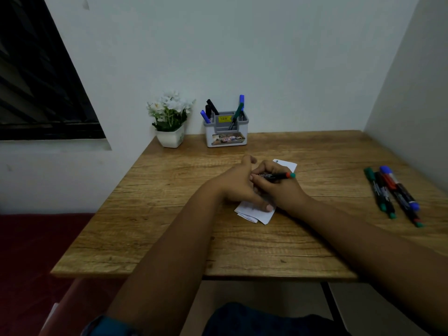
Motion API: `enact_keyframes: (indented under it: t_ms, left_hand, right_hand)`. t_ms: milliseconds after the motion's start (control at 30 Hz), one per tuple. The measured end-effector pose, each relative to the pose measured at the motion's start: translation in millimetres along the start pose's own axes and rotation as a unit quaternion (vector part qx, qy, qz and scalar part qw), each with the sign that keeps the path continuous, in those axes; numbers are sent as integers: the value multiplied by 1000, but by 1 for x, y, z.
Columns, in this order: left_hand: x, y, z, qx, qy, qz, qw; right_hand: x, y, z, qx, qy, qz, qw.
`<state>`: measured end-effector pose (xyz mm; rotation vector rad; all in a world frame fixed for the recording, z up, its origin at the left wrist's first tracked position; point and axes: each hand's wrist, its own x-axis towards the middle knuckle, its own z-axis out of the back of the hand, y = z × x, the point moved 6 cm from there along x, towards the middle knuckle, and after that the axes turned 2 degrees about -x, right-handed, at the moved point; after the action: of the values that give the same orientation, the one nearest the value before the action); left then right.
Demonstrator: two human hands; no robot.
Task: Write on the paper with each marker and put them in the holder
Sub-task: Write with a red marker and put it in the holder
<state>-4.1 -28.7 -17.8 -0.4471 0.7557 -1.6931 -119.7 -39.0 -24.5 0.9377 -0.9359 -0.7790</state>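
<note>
A white slip of paper [257, 214] lies in the middle of the wooden table [169, 226], mostly covered by both hands. My right hand [278, 187] grips a black marker [274, 176] with a green end, lying across the paper. My left hand [238, 185] rests on the paper beside it, thumb pressing the near edge; whether it also touches the marker is hidden. The grey-and-white holder [226, 132] stands at the back with several blue, black and green markers in it. Several loose markers [392, 195] lie at the table's right side.
A white pot of white flowers [169, 122] stands left of the holder by the wall. Walls close off the back and right sides. A dark window [36, 81] is at the left, a red surface [36, 251] below it.
</note>
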Motion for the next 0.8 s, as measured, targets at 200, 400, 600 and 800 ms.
enact_keyframes:
  t_ms: [200,400,600,800]
  left_hand:
    - [-6,5,11,-149,35,11,988]
    - [-16,22,84,-252,-224,-36,941]
    - [-10,11,185,-100,-512,-83,849]
    - [49,-9,213,70,-455,-86,883]
  right_hand:
    - [6,-9,1,90,15,-78,993]
    - [9,-19,8,244,1,-174,954]
    - [11,-22,8,290,-7,-194,937]
    - [14,-25,8,275,-6,-197,941]
